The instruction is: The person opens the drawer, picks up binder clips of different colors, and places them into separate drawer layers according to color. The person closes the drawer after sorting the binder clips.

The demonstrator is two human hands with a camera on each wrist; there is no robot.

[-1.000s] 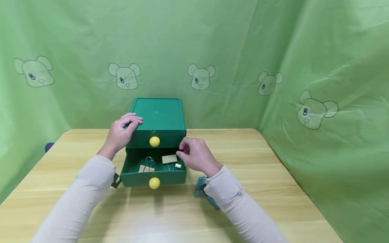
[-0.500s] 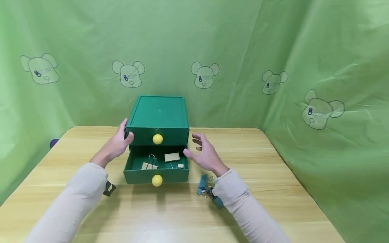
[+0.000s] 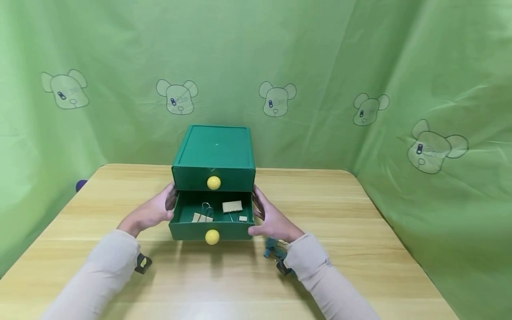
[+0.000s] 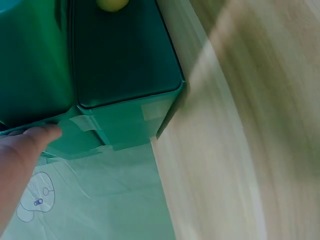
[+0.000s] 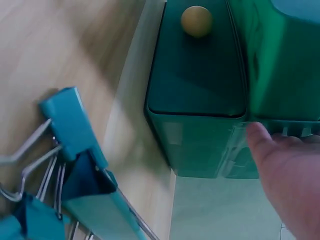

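A green drawer cabinet [image 3: 216,146] stands with its top drawer closed and the drawer below it [image 3: 188,231] pulled out. Beige binder clips [image 3: 232,206] lie inside, along with a small whitish clip [image 3: 242,218]. My left hand [image 3: 152,213] is at the left side of the pulled-out drawer, its thumb by the front corner. At the right side, my right hand [image 3: 276,222] rests against the drawer with the thumb near the front. Both wrist views show a closed bottom drawer [image 4: 125,55], which the pulled-out one hides in the head view. Some fingers are hidden.
Several blue binder clips [image 5: 75,120] lie on the wooden table [image 3: 352,258], partly behind my right sleeve [image 3: 320,271] in the head view. A green curtain [image 3: 312,44] with bear-head drawings hangs behind and to the right.
My left hand has come down from the cabinet top to the pulled-out drawer's left side. The right hand has left the drawer's inside and moved to its right side.
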